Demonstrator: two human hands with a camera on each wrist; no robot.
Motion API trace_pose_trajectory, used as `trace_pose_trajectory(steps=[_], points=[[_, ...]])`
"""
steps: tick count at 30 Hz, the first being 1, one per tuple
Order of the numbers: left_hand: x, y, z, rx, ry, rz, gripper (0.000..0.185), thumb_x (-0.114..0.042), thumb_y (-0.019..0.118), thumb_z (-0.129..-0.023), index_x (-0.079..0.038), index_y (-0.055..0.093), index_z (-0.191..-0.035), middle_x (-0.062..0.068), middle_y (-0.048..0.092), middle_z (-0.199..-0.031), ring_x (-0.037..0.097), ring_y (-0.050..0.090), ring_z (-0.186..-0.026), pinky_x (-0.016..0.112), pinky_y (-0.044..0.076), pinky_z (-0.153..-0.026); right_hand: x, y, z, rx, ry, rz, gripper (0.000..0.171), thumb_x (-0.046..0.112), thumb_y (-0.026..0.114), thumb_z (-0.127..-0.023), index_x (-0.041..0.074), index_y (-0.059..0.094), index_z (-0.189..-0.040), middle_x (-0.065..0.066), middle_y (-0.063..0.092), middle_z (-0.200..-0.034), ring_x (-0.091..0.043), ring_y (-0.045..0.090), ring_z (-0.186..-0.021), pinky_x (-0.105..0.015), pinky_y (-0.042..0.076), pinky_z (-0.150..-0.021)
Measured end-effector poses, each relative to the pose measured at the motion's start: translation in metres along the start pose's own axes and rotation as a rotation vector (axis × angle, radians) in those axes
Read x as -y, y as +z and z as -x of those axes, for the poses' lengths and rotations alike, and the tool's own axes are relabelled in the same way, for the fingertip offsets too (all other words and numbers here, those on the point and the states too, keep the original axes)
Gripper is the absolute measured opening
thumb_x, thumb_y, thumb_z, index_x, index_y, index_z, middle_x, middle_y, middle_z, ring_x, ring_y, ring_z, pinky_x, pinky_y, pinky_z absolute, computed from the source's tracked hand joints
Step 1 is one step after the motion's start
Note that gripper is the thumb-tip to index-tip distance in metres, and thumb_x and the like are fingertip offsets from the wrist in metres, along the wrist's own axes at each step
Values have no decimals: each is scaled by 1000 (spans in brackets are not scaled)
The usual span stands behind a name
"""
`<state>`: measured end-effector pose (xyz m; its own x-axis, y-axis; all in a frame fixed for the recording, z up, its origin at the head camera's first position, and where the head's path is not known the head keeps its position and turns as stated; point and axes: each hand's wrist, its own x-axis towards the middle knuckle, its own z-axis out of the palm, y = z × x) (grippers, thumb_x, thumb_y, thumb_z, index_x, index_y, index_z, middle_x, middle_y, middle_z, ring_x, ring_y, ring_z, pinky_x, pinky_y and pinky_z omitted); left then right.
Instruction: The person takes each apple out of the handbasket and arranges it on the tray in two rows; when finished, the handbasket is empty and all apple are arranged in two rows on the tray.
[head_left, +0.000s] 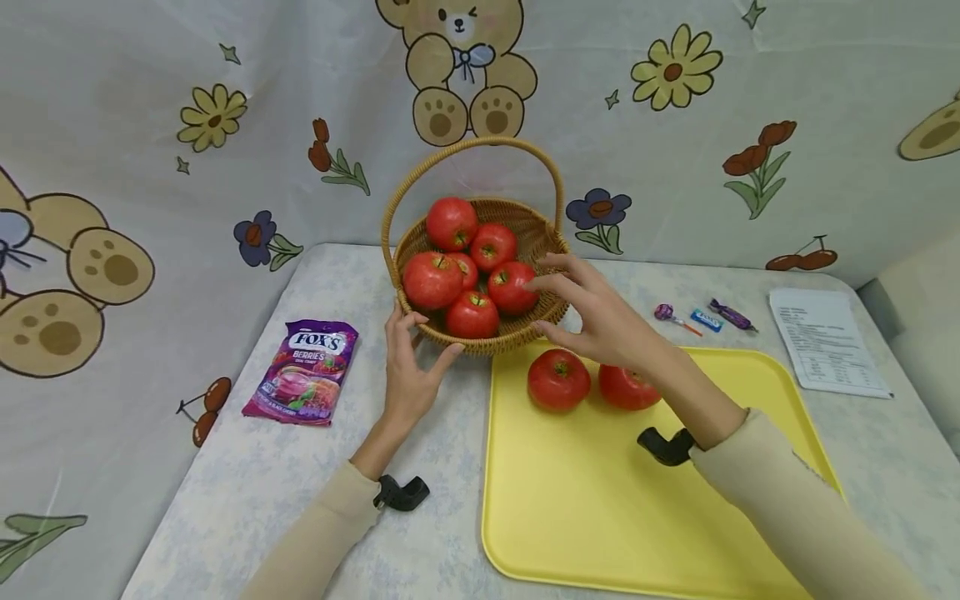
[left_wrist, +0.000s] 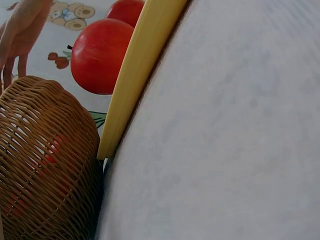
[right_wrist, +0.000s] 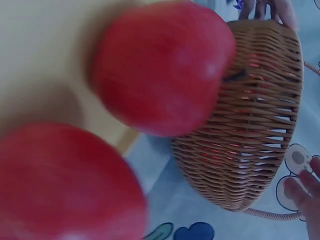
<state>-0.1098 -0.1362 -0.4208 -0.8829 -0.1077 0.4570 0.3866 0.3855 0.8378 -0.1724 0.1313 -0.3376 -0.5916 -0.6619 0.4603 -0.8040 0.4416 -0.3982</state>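
A wicker basket with a tall arched handle leans toward me, holding several red apples. My left hand holds its front left side, fingers at the rim and thumb spread along the front. Above the right rim my right hand has its fingers apart and nothing between them; its fingertips overlap the rightmost apple in the head view. In the right wrist view those fingers are beside the basket wall. Two more apples, one left and one right, sit on the yellow tray.
A purple candy bag lies left of the basket. At the back right are a lollipop, two small wrapped candies and a printed sheet. Behind the table hangs a cloth with bears and flowers.
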Motion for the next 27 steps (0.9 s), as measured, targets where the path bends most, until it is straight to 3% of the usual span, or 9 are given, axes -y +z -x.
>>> trace_pose_trajectory(steps=[6,10,14,19,27], points=[[6,0,-1,4,-2,-1,51,-5,76,-85,8,41,-119,31,15,-155,47,15,-147,62,43,-102,-19,6,-45,198,52,-21,50,24,78,-85,16,58,-130,-18,43,-138,-35,44,-127,-52,47,-99],[24,4,-1,4,-5,-5,53,-7,78,-83,5,42,-121,27,13,-158,43,15,-148,60,43,-104,-35,13,-63,309,141,-34,53,26,79,-84,21,58,-133,-18,42,-138,-35,43,-130,-53,45,-102],[39,7,-1,5,-6,-18,55,-13,80,-83,-4,43,-122,16,12,-161,35,16,-150,54,45,-105,-47,20,-72,402,205,-29,58,27,80,-83,20,56,-135,-19,41,-139,-38,44,-129,-56,43,-103],[40,6,-1,12,32,-42,54,-26,79,-85,-11,43,-123,8,14,-162,30,18,-150,51,47,-103,-55,26,-81,489,260,13,60,28,83,-80,21,56,-134,-19,43,-134,-39,47,-122,-56,44,-102],[40,4,0,7,22,-61,54,-28,79,-85,-8,43,-121,7,15,-161,30,16,-150,49,48,-103,-62,39,-93,616,271,73,55,27,82,-80,22,59,-130,-18,42,-130,-41,45,-120,-54,44,-100]])
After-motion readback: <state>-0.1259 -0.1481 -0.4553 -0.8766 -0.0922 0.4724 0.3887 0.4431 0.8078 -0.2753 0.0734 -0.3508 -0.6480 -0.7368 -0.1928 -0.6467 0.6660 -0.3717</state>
